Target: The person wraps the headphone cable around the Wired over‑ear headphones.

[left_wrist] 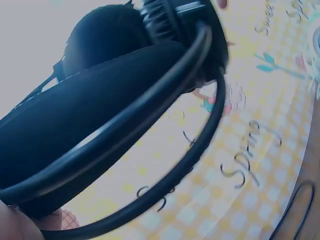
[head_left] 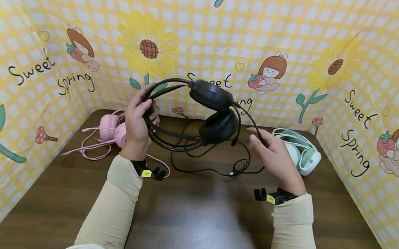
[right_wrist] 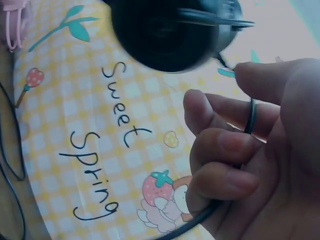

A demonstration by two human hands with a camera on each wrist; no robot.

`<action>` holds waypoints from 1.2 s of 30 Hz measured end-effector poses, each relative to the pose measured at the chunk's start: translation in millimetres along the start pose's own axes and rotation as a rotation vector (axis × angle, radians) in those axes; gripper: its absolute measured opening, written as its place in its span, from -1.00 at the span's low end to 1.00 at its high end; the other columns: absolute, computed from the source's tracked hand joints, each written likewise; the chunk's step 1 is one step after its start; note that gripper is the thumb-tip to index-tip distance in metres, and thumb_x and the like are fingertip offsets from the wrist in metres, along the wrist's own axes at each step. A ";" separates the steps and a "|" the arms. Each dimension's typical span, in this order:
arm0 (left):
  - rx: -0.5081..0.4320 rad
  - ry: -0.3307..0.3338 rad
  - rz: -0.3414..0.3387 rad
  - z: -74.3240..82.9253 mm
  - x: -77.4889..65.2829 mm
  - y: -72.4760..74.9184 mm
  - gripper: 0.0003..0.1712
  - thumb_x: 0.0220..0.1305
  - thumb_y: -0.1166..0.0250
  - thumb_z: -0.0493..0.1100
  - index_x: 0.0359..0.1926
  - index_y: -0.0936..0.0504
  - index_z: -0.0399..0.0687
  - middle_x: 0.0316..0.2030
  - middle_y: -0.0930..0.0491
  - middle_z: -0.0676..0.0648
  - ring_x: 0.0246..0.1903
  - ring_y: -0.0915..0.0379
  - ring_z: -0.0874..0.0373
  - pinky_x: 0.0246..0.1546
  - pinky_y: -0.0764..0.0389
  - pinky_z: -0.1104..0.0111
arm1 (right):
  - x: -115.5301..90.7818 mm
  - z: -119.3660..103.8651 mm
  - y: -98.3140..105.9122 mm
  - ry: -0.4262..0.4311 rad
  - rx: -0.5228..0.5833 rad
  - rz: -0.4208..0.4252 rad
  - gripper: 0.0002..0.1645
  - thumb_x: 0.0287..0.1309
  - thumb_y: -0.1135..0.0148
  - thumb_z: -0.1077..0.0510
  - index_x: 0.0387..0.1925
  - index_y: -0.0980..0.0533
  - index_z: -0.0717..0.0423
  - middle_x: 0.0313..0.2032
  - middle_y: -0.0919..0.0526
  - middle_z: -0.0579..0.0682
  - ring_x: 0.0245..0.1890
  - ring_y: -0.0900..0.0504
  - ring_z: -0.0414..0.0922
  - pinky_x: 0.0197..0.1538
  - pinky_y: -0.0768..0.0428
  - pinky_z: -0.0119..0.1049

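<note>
A pair of black headphones is held up above the table, its two ear cups turned toward the right. My left hand grips the headband at its left end, thumb on the near side. In the left wrist view, the padded band and a thin outer hoop run up from the fingers. A short black microphone stalk hangs by the ear cups. My right hand holds the headphones' black cable a little way from the cup. In the right wrist view, the cable passes behind its curled fingers.
The cable's slack lies in loops on the brown table, with a small plug near the middle. Pink headphones lie at the back left, mint and white headphones at the back right. Patterned yellow cloth encloses the back and sides.
</note>
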State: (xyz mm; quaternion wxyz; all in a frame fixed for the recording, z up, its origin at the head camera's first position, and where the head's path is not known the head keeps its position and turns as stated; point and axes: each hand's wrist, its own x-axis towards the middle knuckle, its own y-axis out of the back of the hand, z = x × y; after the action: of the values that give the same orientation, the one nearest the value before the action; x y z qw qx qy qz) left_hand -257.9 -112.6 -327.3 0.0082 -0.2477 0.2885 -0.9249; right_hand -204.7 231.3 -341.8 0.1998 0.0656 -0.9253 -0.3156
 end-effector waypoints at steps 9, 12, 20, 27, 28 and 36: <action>-0.087 0.082 0.112 -5.0 -6.0 -12.5 -0.60 0.49 0.12 -0.22 0.25 -0.42 -0.03 -0.37 -0.27 -0.12 -0.66 -0.05 0.23 -0.66 -0.21 0.48 | 5.8 -12.6 -23.8 0.015 0.002 -0.057 -0.57 0.51 0.19 -0.09 -0.30 -0.54 0.00 -0.57 -0.44 0.03 -0.57 -0.36 -0.06 -0.46 -0.35 -0.20; -0.046 0.085 0.133 -9.7 -10.1 -19.2 -0.62 0.48 0.09 -0.22 0.24 -0.44 -0.02 -0.37 -0.27 -0.10 -0.65 -0.05 0.22 -0.65 -0.21 0.46 | 5.4 -16.3 -28.9 -0.003 -0.011 -0.092 -0.53 0.51 0.20 -0.11 -0.32 -0.54 0.02 -0.56 -0.42 0.02 -0.55 -0.38 -0.05 -0.46 -0.37 -0.17; 0.154 -0.029 0.160 -18.6 -13.3 -22.9 -0.65 0.40 -0.08 -0.28 0.17 -0.51 -0.02 -0.42 -0.26 -0.02 -0.58 -0.13 0.18 -0.60 -0.29 0.42 | 5.1 -20.9 -31.3 -0.067 -0.116 -0.166 -0.57 0.47 0.13 -0.17 -0.35 -0.52 -0.04 -0.47 -0.47 -0.02 -0.53 -0.39 -0.06 -0.43 -0.40 -0.16; 0.431 -0.240 0.120 -20.3 -18.6 -26.0 -0.60 0.32 -0.20 -0.29 0.17 -0.56 -0.07 -0.19 -0.52 -0.06 -0.41 -0.37 0.17 -0.40 -0.46 0.40 | 4.0 -24.0 -31.5 -0.080 -0.169 -0.208 -0.67 0.44 0.06 -0.17 -0.31 -0.47 -0.09 -0.56 -0.43 -0.05 -0.62 -0.34 -0.09 -0.48 -0.37 -0.19; 0.498 -0.284 0.104 -21.2 -20.5 -27.5 -0.59 0.29 -0.24 -0.28 0.16 -0.57 -0.06 -0.13 -0.54 -0.06 -0.34 -0.41 0.16 -0.32 -0.46 0.38 | 3.7 -24.6 -31.1 -0.078 -0.178 -0.204 -0.68 0.44 0.06 -0.16 -0.30 -0.47 -0.09 -0.58 -0.40 -0.06 -0.63 -0.34 -0.10 -0.49 -0.37 -0.19; 0.772 -0.504 -0.041 -32.0 -36.4 -41.7 -0.57 0.15 -0.37 -0.29 0.09 -0.65 -0.05 -0.18 -0.58 -0.08 -0.20 -0.44 0.04 -0.20 -0.41 0.24 | 3.3 -26.1 -29.4 -0.072 -0.195 -0.183 -0.74 0.42 -0.03 -0.07 -0.24 -0.54 -0.05 -0.63 -0.31 -0.09 -0.67 -0.30 -0.13 -0.55 -0.33 -0.23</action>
State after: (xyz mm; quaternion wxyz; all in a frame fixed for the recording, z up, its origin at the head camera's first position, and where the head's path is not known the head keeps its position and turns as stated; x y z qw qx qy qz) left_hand -235.5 -55.2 -344.2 0.1515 -0.4493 -0.0931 -0.8755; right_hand -197.1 192.6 -339.8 0.1421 0.1185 -0.8869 -0.4232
